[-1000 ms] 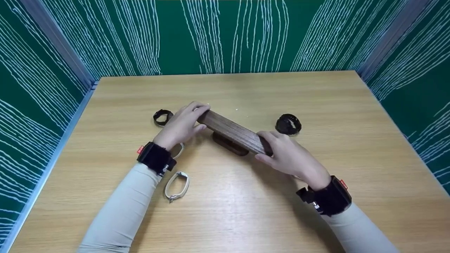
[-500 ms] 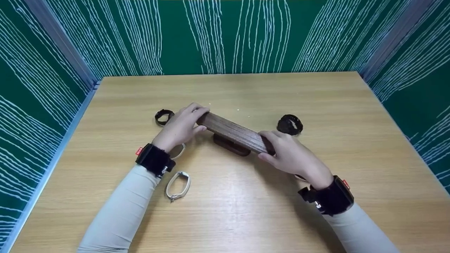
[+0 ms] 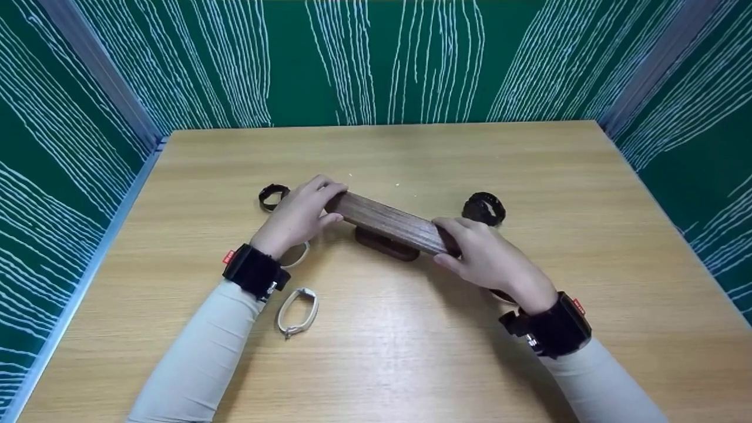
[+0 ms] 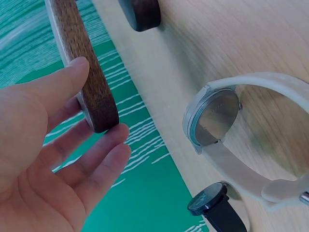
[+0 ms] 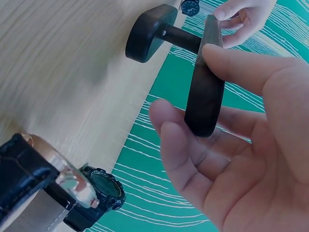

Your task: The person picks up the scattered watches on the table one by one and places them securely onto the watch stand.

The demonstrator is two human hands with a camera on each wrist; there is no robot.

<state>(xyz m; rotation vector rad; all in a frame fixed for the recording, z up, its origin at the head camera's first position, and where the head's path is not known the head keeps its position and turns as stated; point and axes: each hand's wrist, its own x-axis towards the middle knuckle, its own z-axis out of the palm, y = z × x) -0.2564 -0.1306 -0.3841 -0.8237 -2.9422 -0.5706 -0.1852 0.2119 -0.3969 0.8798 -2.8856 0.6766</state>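
A dark wooden T-shaped stand, its long bar (image 3: 393,224) raised on a post (image 5: 182,38) over a rounded base (image 3: 385,245), is at the middle of the table. My left hand (image 3: 299,216) holds the bar's far left end; in the left wrist view the thumb (image 4: 77,72) lies on one face and fingertips touch the other side. The near right end is pinched by my right hand (image 3: 493,261), with the thumb (image 5: 217,60) on one face and fingers around the edge. In the head view the bar hides the post.
A white watch (image 3: 297,312) lies front left; another white watch (image 4: 215,116) is partly under my left hand. Black watches lie at back left (image 3: 272,197) and right (image 3: 484,209). Below my right wrist sits a rose-gold-cased watch (image 5: 63,169) with a dark strap. Green walls surround the table.
The bar's left end has come slightly down and toward me with my left hand. My right hand keeps its hold, nearly still. The watches have not moved.
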